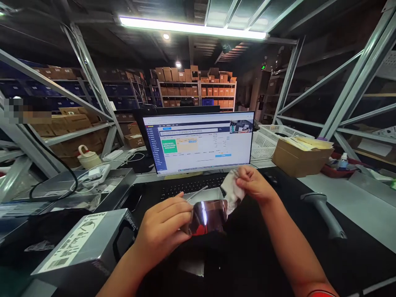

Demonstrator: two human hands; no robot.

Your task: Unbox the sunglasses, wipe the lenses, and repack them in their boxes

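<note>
Just in front of the keyboard, my left hand [163,222] is closed on the left end of a dark, glossy visor-like lens [208,218], which reflects a light and something red. A thin grey strip [198,193] sticks up behind it, and a pale grey box-like edge [213,194] shows there too; whether they belong to the lens I cannot tell. Between thumb and fingers, my right hand [252,185] pinches a crumpled whitish wrapper [233,187]. Its lower end hangs at the right edge of the lens, seemingly touching it.
A grey printed box [108,235] with a barcode label stands at left. Behind my hands are a keyboard [173,189] and monitor [198,144]. A handheld scanner [326,212] lies right, near a carton [300,159] of envelopes. A clear flat piece [193,267] lies on the black mat.
</note>
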